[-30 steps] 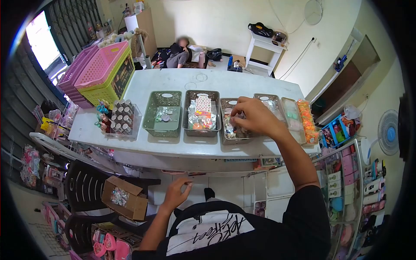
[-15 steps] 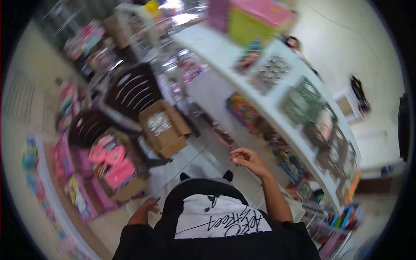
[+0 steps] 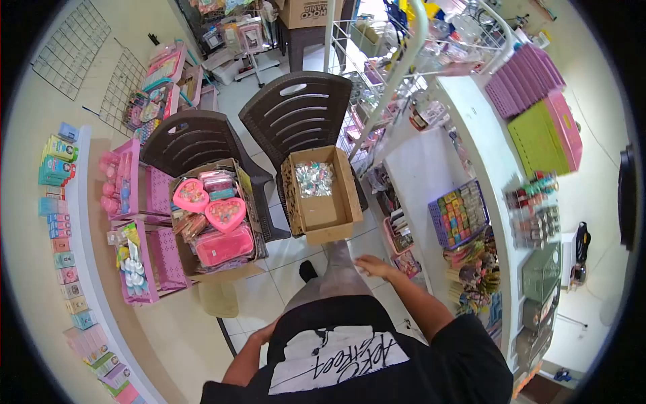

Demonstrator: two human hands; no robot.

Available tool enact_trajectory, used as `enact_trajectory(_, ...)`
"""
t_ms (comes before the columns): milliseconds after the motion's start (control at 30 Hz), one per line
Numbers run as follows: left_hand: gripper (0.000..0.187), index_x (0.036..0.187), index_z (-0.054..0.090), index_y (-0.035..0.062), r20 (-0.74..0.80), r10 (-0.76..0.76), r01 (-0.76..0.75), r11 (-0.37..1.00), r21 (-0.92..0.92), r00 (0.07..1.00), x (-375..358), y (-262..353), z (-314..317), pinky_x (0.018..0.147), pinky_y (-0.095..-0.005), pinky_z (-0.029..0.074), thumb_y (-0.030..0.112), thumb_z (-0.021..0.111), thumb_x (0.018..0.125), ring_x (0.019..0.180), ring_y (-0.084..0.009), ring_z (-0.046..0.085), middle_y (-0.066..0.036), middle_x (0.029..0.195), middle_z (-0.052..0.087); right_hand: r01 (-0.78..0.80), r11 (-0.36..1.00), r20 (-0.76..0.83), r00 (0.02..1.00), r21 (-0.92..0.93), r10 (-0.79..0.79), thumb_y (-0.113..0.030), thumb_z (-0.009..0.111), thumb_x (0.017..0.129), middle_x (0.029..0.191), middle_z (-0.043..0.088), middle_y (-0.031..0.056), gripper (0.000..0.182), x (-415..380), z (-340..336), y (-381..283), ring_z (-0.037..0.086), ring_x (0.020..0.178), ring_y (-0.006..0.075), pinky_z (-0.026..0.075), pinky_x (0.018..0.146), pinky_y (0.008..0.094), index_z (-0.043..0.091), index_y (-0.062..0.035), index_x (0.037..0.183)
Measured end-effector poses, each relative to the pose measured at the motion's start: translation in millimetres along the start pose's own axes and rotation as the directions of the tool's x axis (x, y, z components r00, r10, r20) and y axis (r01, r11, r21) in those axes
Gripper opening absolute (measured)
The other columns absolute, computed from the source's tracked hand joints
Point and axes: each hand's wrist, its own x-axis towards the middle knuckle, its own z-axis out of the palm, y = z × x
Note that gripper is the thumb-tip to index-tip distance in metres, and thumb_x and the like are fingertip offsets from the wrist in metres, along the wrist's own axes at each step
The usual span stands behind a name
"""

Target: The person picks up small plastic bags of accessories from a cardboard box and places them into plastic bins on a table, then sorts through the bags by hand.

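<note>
My right hand [image 3: 372,265] hangs beside my right leg, fingers loosely stretched and nothing visible in them. My left hand [image 3: 266,331] is low against my left side, its fingers mostly hidden by my shirt. Ahead, an open cardboard box [image 3: 336,215] rests on a dark brown plastic chair [image 3: 299,108], with a pile of small shiny packets [image 3: 314,179] inside. Left of it, a fuller cardboard box [image 3: 232,269] stands on a second brown chair [image 3: 195,138]. Pink heart-shaped cases [image 3: 225,214] and a pink rectangular case [image 3: 225,245] lie on top of it. Neither hand touches the boxes.
Pink baskets [image 3: 165,259] and a white shelf of small boxed goods [image 3: 87,202] line the left wall. A white counter [image 3: 481,145] curves along the right, with a purple basket [image 3: 459,214] on a lower level. A white wire rack [image 3: 397,67] stands beyond.
My view has swung right-to-left, bringing the chairs and boxes to the middle. My right hand has lowered toward my leg; my left hand has drawn in against my side.
</note>
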Motion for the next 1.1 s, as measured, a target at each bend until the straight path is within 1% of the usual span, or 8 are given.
enact_trajectory(200, 0.051, 0.136, 0.058, 0.0066, 0.005, 0.157, -0.155, 0.981, -0.118, 0.988, 19, -39, 1, 0.104, -0.034, 0.041, 0.037, 0.062, 0.095, 0.118, -0.0164, 0.055, -0.004, 0.131, 0.061, 0.26, 0.963, 0.159, 0.95, 0.078, -0.269, -0.057, 0.06, 0.092, 0.118, 0.067, 0.0076, 0.062, 169, -25, -138, 0.065, 0.097, 0.0218, 0.051, 0.08, 0.0352, 0.059, -0.0098, 0.132)
enact_trajectory(267, 0.046, 0.131, 0.062, 0.0055, -0.067, 0.203, -0.206, 0.977, -0.046, 0.977, 10, -33, 19, 0.105, -0.033, 0.04, 0.033, 0.063, 0.094, 0.118, -0.0168, 0.054, -0.005, 0.128, 0.063, 0.462, 0.664, 0.092, 0.854, -0.588, -0.512, -0.054, 0.061, 0.092, 0.115, 0.069, 0.0206, 0.066, 226, -29, -154, 0.068, 0.098, 0.0327, 0.053, 0.084, 0.0415, 0.055, -0.004, 0.135)
enact_trajectory(300, 0.045, 0.13, 0.063, 0.0049, -0.103, 0.207, -0.21, 0.977, -0.025, 0.973, 18, -39, 22, 0.105, -0.0331, 0.04, 0.032, 0.063, 0.094, 0.118, -0.0167, 0.054, -0.005, 0.127, 0.063, 0.474, 0.658, 0.114, 0.852, -0.586, -0.512, -0.054, 0.061, 0.092, 0.115, 0.069, 0.0206, 0.066, 254, -28, -156, 0.068, 0.098, 0.0327, 0.053, 0.084, 0.0415, 0.055, -0.004, 0.135)
enact_trajectory(367, 0.055, 0.13, 0.061, 0.0032, -0.203, 0.239, -0.172, 0.938, 0.301, 0.949, 10, -19, 34, 0.104, -0.0364, 0.043, 0.048, 0.047, 0.1, 0.118, -0.0304, 0.06, -0.021, 0.125, 0.065, 0.301, 0.15, 0.216, 0.883, -0.942, -0.417, -0.047, 0.064, 0.091, 0.124, 0.061, 0.0311, 0.067, 299, -32, -151, 0.065, 0.106, 0.0431, 0.051, 0.092, 0.0478, 0.053, -0.0002, 0.136)
enact_trajectory(467, 0.053, 0.124, 0.064, 0.0029, -0.448, -0.017, 0.133, 0.965, 0.228, 0.894, 7, 9, 53, 0.099, -0.0387, 0.047, 0.047, 0.05, 0.099, 0.113, -0.0346, 0.063, -0.022, 0.118, 0.067, 0.198, 0.245, 0.138, 0.96, -0.949, -0.241, -0.042, 0.068, 0.086, 0.141, 0.048, 0.0278, 0.066, 329, -44, -174, 0.063, 0.111, 0.0433, 0.052, 0.094, 0.048, 0.055, 0.0, 0.134)
enact_trajectory(700, 0.047, 0.119, 0.065, 0.0023, -0.512, 0.268, -0.11, 0.942, 0.317, 0.816, 2, 89, 57, 0.089, -0.0395, 0.053, 0.043, 0.058, 0.096, 0.098, -0.0322, 0.069, -0.019, 0.111, 0.07, 0.039, 0.409, 0.084, 0.992, -0.912, 0.092, -0.039, 0.063, 0.092, 0.152, 0.038, 0.0233, 0.058, 313, -37, -202, 0.038, 0.14, 0.0338, 0.049, 0.103, 0.045, 0.056, 0.0045, 0.13)
enact_trajectory(867, 0.046, 0.117, 0.064, 0.0007, -0.472, 0.53, -0.408, 0.847, 0.341, 0.705, 14, 179, 43, 0.088, -0.0355, 0.052, 0.042, 0.059, 0.097, 0.098, -0.0272, 0.069, -0.017, 0.106, 0.071, 0.275, 0.515, 0.049, 0.911, -0.812, -0.41, -0.036, 0.057, 0.097, 0.144, 0.038, 0.0251, 0.059, 229, -30, -173, 0.043, 0.132, 0.038, 0.043, 0.107, 0.0435, 0.047, 0.0099, 0.134)
enact_trajectory(1100, 0.054, 0.135, 0.05, 0.0041, -0.129, 0.545, -0.529, 0.686, -0.5, 0.829, 18, 351, 51, 0.095, -0.0379, 0.048, 0.046, 0.048, 0.103, 0.113, -0.0227, 0.061, -0.01, 0.125, 0.062, 0.568, 0.467, 0.042, 0.664, -0.678, -0.747, -0.027, 0.063, 0.093, 0.142, 0.042, 0.0258, 0.066, 47, 0, -220, 0.05, 0.123, 0.0391, 0.04, 0.107, 0.0422, 0.039, 0.0118, 0.14)
